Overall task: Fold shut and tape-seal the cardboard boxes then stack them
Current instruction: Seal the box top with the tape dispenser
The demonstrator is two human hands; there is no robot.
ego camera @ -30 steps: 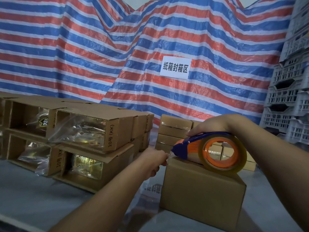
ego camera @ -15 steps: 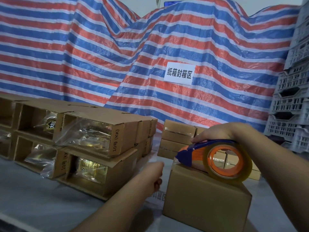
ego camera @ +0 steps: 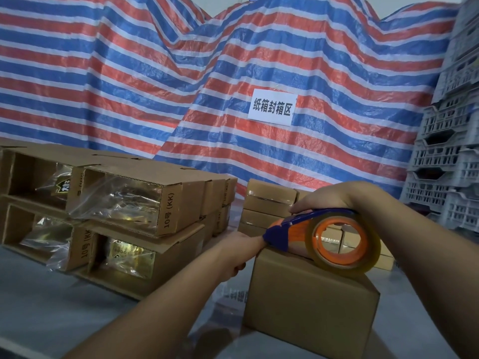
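A closed cardboard box (ego camera: 308, 304) stands in front of me on the grey table. My right hand (ego camera: 334, 198) grips a blue and orange tape dispenser (ego camera: 324, 237) with a roll of clear tape, which rests on the box's top. My left hand (ego camera: 241, 252) is at the box's upper left edge, just under the dispenser's blue nose, with its fingers curled. Whether they pinch the tape end is hidden. Sealed boxes (ego camera: 267, 206) are stacked behind it.
Open cardboard boxes (ego camera: 145, 200) lying on their sides, with plastic-wrapped goods inside, are stacked two high at the left. A striped tarp with a white paper sign (ego camera: 272, 107) hangs behind. Grey plastic crates (ego camera: 448, 161) are piled at the right.
My left hand drew back from the dispenser's nose, then came back to the box's upper left edge. The right hand and dispenser stayed on the box top.
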